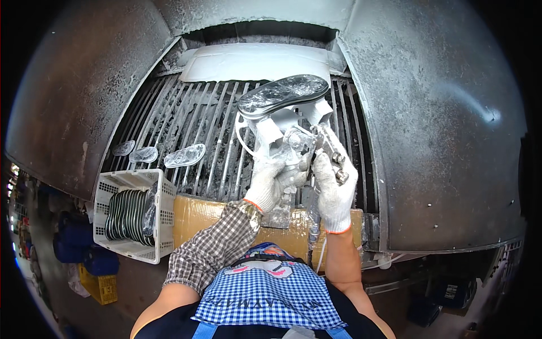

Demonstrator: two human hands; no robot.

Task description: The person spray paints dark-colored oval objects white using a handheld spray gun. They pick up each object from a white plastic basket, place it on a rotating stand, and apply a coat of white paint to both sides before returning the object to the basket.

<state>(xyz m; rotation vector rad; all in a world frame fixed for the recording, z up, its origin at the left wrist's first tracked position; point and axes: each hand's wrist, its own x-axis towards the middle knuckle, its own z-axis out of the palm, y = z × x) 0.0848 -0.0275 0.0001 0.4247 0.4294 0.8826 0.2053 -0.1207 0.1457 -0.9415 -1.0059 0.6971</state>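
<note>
A person in white work gloves is standing at a slatted metal surface (197, 179), dusted white. A dark, sole-shaped piece (282, 96) is lying across the top of a whitened stand (266, 129), just beyond both hands. The right hand (335, 189) is gripping a metal, gun-like tool (339, 159); the left hand (265, 183) is resting curled beside the stand, but what its fingers are holding is too hidden to tell. Judging progress, this piece is probably undergoing work: pale patches are showing over its black face. At left, a white crate (166, 217) is holding a row of dark soles (129, 214), and three whitish sole shapes (185, 156) are lying behind it. Whether those are finished or waiting is remaining unclear.
</note>
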